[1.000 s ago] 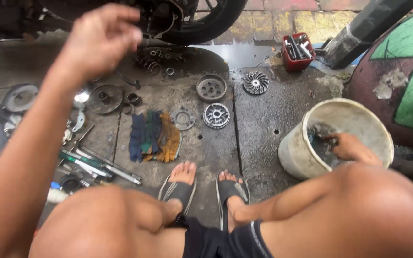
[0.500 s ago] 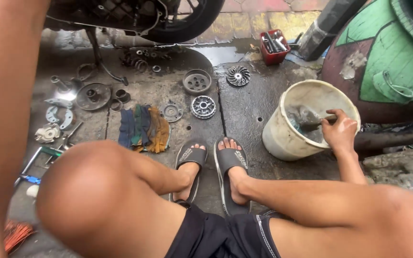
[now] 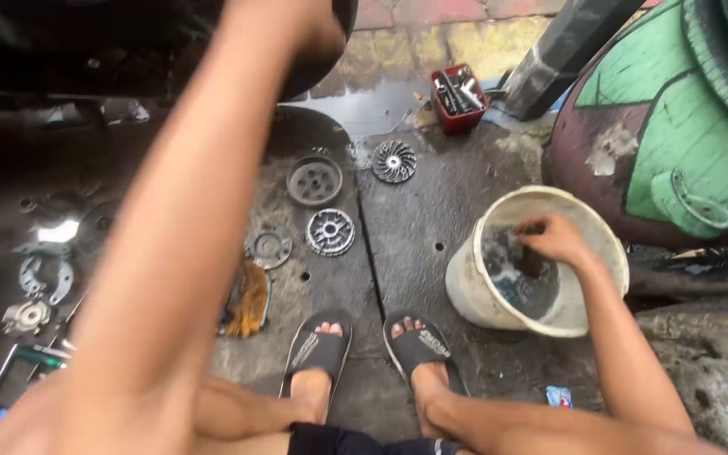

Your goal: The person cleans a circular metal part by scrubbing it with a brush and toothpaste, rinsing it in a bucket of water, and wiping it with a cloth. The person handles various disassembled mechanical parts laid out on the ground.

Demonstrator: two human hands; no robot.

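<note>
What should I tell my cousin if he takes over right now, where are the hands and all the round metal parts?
Right hand: down inside the white bucket, in the dirty water; whether it grips anything cannot be seen.
Left arm: stretched up towards the dark machine; its hand is cut off at the top edge.
On the ground in front of the sandals: four round metal parts, the fan-shaped disc farthest away, plus a rag.
Red tray of tools: by the wall.
More parts lie at far left.
Those parts lie out of the bucket.

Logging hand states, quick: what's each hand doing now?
Left hand: out of view past the top edge.
Right hand: in the bucket, curled; grip unclear.
</note>
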